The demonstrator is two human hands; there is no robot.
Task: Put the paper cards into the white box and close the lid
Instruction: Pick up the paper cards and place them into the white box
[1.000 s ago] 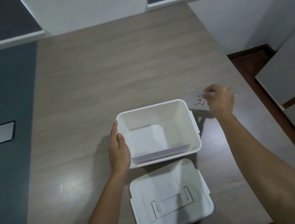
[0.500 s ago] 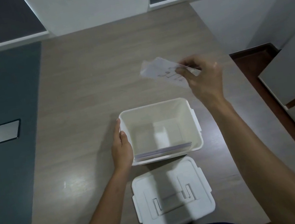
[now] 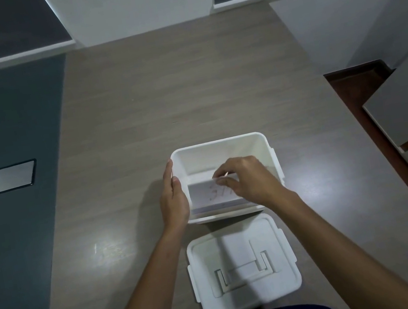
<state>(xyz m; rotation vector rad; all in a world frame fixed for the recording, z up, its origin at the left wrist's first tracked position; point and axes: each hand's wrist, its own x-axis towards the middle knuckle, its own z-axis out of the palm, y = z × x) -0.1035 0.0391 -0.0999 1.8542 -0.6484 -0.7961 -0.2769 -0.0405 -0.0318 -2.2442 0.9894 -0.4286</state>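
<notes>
A white box (image 3: pixel 219 148) is seen open on the counter (image 3: pixel 161 102). Its left wall is steadied by the left hand (image 3: pixel 174 199), which is laid flat against it with the fingers straight, not curled round anything.

A card (image 3: pixel 211 194) is held by the right hand (image 3: pixel 249 177) inside the box, near the near wall. The card's top edge is pinched between the thumb and fingers (image 3: pixel 222 182). More cards seem to lie under it, but this cannot be told for sure.

The card is judged to be very light, thin and bendy. It can be creased or torn if it is squeezed hard. It is best held softly by one edge, as it is now, and let go low in the box so it does not flutter.

The box walls are close on all sides, so little room is left for the hand. The lid (image 3: pixel 243 267) lies flat on the counter, just near of the box. Plenty of bare counter is left on the far side and to the left.
</notes>
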